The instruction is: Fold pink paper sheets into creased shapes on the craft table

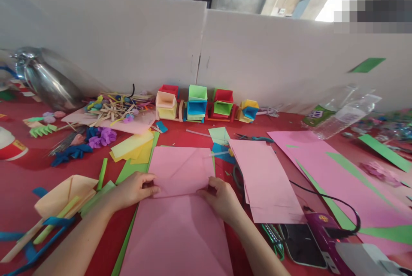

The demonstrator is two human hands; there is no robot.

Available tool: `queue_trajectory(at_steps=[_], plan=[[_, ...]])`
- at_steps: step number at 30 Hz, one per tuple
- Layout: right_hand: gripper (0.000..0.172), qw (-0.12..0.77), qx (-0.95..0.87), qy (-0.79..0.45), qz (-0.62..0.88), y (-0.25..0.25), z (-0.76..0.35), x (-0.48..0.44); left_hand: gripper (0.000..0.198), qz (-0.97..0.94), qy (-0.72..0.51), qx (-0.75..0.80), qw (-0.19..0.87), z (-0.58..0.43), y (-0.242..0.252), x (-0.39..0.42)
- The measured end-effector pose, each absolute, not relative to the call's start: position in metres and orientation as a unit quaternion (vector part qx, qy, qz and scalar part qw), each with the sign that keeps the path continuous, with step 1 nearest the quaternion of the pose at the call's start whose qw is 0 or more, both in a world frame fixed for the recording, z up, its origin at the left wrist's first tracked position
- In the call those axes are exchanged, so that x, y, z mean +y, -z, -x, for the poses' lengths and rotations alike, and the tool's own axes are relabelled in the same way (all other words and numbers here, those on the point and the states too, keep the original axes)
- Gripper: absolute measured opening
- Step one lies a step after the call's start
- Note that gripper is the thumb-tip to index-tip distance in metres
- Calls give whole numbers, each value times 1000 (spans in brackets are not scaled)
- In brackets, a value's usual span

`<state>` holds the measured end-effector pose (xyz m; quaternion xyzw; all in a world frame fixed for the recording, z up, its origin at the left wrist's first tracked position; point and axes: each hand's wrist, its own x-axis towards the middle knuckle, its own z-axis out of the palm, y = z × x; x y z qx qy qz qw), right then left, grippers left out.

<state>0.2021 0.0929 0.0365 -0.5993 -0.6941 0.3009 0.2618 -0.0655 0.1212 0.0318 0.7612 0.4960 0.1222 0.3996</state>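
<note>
A pink sheet of paper (183,168) is pinched at both near corners, its front edge lifted slightly above a larger pink sheet (180,237). My left hand (140,188) is closed on its left corner, thumb below and fingers on top. On the opposite corner my right hand (220,194) is closed the same way. Green paper (124,246) shows from under the pink sheets along the left. To the right of my right hand lies a stack of pink paper (267,181).
Folded coloured paper boxes (197,104) stand along the white partition (128,40). A steel jug (48,78) is far left, plastic bottles (347,115) far right. Blue-handled pliers (257,138), a phone (302,244) and a cable (334,198) lie to the right. Yellow paper (133,145) lies left.
</note>
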Motion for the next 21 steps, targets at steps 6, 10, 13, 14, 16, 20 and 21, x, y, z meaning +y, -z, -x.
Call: queue_trajectory(at_steps=[6,10,13,14,16,20,21], plan=[[43,270,-680,-244,637,-29,-200,95,24,-740,-162,497,423,60,-29,121],[42,254,-667,-234,661,-26,-198,95,21,-658,-257,513,487,62,-27,123],[39,245,-668,-226,665,-26,-199,96,26,-568,-336,520,542,66,-27,125],[39,243,-669,-226,665,-26,-199,96,26,-545,-357,517,555,67,-28,126],[39,242,-669,-229,664,-27,-199,96,25,-508,-383,507,582,68,-30,126],[41,243,-668,-235,663,-26,-199,96,28,-479,-381,498,615,69,-33,126],[41,243,-668,-236,663,-26,-199,96,29,-481,-380,496,614,68,-32,126]])
